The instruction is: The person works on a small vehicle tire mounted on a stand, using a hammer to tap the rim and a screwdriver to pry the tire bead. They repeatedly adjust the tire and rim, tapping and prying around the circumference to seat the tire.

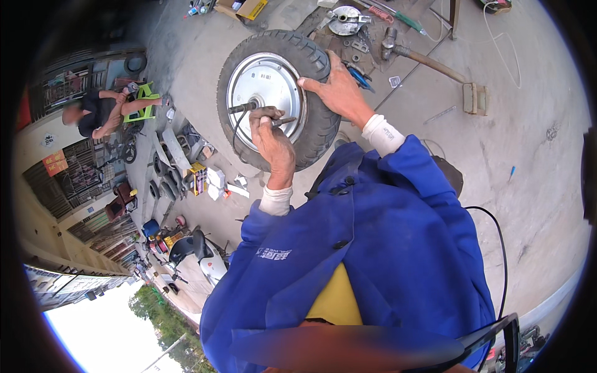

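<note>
A wheel with a black knobbly tyre [249, 46] and a silver hub [261, 81] stands tilted before me. My right hand [341, 90] grips the tyre's right side, its thumb on the sidewall close to the rim and its fingers over the tread. In front of the hub's lower part my left hand [273, 142] is closed round a short dark rod-like tool [285, 121], its thin end pointing right. What kind of tool it is I cannot make out. Just above these fingers the axle [241, 108] sticks out of the hub, and a black cable [235, 133] hangs from it.
Past the wheel lie a hammer [429, 60], blue-handled pliers [359, 78], a round metal brake plate [346, 21] and loose metal parts. A yellow box [250, 9] is at the top. At the left another person [102, 112] sits by a green stool [146, 102]; motorbikes [208, 261] stand lower left.
</note>
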Motion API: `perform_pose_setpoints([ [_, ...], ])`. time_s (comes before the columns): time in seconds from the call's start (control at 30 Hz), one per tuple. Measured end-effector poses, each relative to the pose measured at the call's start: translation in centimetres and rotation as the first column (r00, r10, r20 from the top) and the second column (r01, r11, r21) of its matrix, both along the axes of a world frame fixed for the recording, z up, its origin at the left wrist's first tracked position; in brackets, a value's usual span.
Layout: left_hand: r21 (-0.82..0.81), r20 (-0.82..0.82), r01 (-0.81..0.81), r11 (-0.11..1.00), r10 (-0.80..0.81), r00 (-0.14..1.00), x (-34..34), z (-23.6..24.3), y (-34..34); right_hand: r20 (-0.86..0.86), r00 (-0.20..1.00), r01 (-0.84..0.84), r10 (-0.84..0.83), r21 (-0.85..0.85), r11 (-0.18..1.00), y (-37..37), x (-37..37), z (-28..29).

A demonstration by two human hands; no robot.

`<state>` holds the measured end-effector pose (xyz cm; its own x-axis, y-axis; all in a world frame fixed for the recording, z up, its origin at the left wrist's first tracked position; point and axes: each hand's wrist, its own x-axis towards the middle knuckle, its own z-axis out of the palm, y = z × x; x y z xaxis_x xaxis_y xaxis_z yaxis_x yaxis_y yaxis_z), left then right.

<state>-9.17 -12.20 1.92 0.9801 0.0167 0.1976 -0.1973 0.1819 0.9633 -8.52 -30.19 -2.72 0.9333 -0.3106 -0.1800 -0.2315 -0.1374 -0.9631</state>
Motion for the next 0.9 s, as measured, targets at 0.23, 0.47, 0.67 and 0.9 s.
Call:
perform_pose_setpoints([
  [0.23,-0.195,-0.185,0.434,0.88,-0.467,0.865,3.2,1.2,2.9,0.026,1.0,0.018,-0.017,-0.02,1.0,0.4,0.0,-0.6],
  [0.47,0.022,-0.028,-0.222,0.975,0.223,0.975,-1.9,0.6,-2.2,0.006,1.0,0.015,-0.015,-0.022,1.0,0.4,-0.1,-0.6],
  [0.67,-0.16,-0.189,0.43,0.889,-0.455,0.87,2.1,0.1,2.9,0.003,0.999,0.042,-0.042,-0.019,0.999,0.6,-0.6,0.5],
  [0.9,-0.137,-0.094,0.312,0.94,-0.326,0.941,0.5,0.3,1.7,0.014,0.998,0.067,-0.066,-0.048,0.997,0.8,-1.0,0.3],
])
